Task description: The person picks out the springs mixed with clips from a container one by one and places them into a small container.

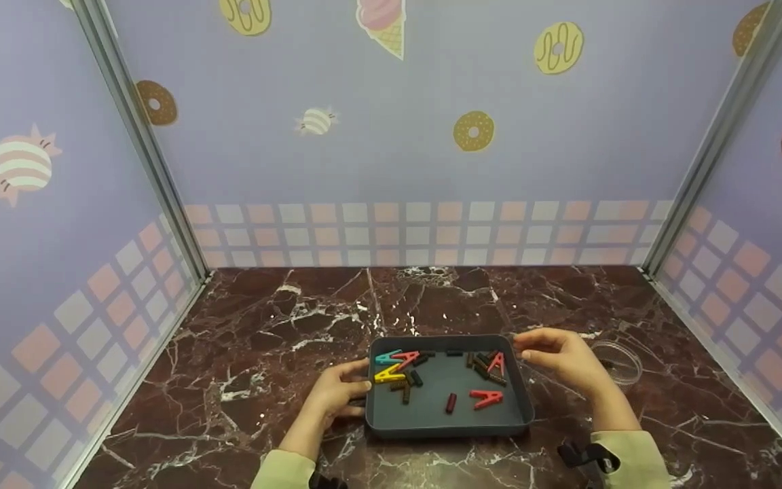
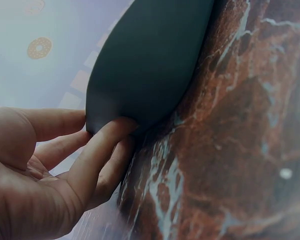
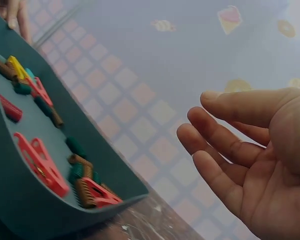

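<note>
A dark grey-green tray (image 1: pixel 425 414) sits on the table with plastic clothespins inside: a yellow clothespin (image 1: pixel 389 374), a blue clothespin (image 1: pixel 387 357) and several red ones, such as the red clothespin (image 1: pixel 487 398). Among them lie short ribbed cylinders in brown and green, and a dark red cylinder (image 1: pixel 451 403). My left hand (image 1: pixel 338 390) holds the tray's left side, thumb at the rim and fingers against the outer wall. Beside the far right corner is my right hand (image 1: pixel 567 356); the right wrist view shows its fingers loosely bent, apart from the tray and holding nothing.
A round clear dish (image 1: pixel 616 362) lies on the table just beyond my right hand. The marbled dark red table (image 1: pixel 282 319) is bounded by patterned purple panels (image 1: pixel 391 170) at the back and both sides, with metal posts (image 1: pixel 710 136) at the corners.
</note>
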Available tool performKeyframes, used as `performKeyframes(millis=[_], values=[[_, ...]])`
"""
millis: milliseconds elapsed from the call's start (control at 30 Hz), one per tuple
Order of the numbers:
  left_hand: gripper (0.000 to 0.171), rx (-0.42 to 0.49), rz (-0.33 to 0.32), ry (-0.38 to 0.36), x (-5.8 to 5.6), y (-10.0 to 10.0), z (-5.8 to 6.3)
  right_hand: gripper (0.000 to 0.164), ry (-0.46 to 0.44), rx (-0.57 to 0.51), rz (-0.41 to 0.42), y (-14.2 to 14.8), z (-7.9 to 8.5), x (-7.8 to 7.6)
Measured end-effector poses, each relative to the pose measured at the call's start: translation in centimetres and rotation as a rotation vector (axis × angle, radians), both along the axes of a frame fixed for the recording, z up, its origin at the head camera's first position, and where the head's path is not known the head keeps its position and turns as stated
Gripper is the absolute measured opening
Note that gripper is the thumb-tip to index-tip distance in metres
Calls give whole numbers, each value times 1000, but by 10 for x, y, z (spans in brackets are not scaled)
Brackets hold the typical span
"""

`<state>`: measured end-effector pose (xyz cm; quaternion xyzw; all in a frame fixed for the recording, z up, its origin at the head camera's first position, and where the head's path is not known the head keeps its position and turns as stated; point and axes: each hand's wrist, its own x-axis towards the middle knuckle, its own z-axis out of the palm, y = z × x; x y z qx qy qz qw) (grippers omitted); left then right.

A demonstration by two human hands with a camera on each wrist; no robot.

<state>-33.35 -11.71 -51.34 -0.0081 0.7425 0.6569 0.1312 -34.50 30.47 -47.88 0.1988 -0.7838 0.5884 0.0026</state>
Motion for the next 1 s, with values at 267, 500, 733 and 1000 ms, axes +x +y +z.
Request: performKeyframes(millis=[267,500,733,1000], values=[[56,-3,-6,3,-1,-1,-1,38,-26,-32,132,-25,-12,-8],[56,-3,-8,11,-1,-2,-1,39,-98,-19,211,-47,-18,-12],[56,-3,-7,8,0,-2,-1,38,-117,140,274,-67,-18,-17],[56,-8,-2,3,-1,-2,-2,35,-73,357,279,-88,-23,-20]])
